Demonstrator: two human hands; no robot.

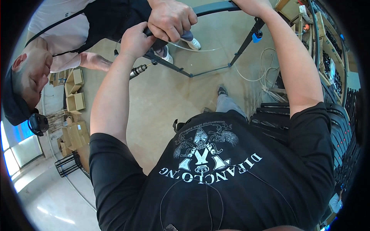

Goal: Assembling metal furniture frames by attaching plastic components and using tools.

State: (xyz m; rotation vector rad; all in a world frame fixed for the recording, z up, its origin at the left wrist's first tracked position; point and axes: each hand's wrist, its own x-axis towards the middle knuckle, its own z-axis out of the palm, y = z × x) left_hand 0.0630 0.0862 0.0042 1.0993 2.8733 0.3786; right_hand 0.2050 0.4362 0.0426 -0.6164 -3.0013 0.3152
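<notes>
Black metal tubing, a thin frame of straight bars (pixel 216 71) with a curved top rail, is standing out over the bare concrete floor (pixel 162 100). The person's left hand (pixel 135 40) is curling closed around the frame's upper end. Pressing against it from above is a second hand (pixel 171 18), also closed on the same spot; its arm is cut off by the top edge, so whose hand it is cannot be told. The person's right forearm is rising to the top edge, and the right hand is running out of view near the curved rail, so its grip cannot be told. A small silver metal tool with a dark tip (pixel 138 71) is poking out just below the left wrist; what is holding it is hidden. A blue clip (pixel 257 37) is sitting on one slanted bar. White cables (pixel 266 81) are lying looped on the floor beside stacked black parts (pixel 339 131). A co-worker in a pale shirt (pixel 61 27) is bending nearby at upper left, near open cardboard boxes (pixel 75 102).
</notes>
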